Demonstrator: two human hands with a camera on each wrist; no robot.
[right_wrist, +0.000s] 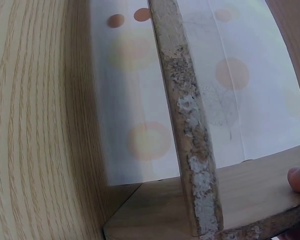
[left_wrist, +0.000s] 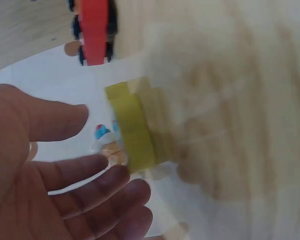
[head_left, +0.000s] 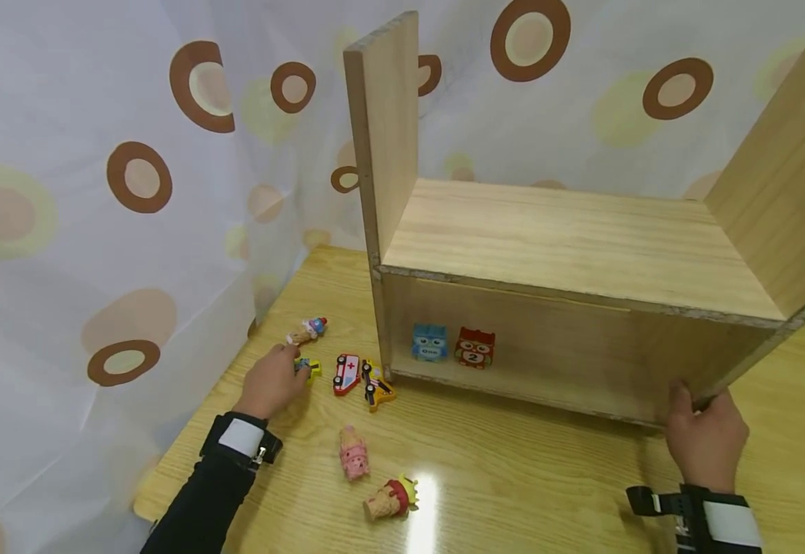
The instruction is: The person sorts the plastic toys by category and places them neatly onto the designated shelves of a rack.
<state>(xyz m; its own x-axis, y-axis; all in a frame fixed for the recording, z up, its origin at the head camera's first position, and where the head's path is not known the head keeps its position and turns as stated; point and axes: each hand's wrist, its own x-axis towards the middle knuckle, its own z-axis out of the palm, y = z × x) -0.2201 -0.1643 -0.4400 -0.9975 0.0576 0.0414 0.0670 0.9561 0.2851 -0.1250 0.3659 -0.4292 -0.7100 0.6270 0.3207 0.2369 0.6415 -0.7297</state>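
My left hand (head_left: 272, 382) reaches over a small yellow toy (head_left: 314, 368) at the table's left side. In the left wrist view its thumb and fingers are spread around the yellow toy (left_wrist: 132, 130), with a gap on the thumb side and fingertips right at its edge. Just beyond lies an ice-cream-cone toy (head_left: 308, 331) with a blue and white top. A red-and-white toy ambulance (head_left: 347, 375) and a yellow-orange toy vehicle (head_left: 378, 385) lie to the right. My right hand (head_left: 707, 438) grips the lower right corner of a wooden shelf (head_left: 582, 246), thumb inside.
In the shelf's lower compartment stand a blue owl block (head_left: 430, 343) and a red owl block (head_left: 475, 348). A pink cone toy (head_left: 354, 454) and a red-and-yellow cone toy (head_left: 392, 498) lie nearer on the wooden table (head_left: 513, 477). Patterned sheeting (head_left: 202, 192) rises behind.
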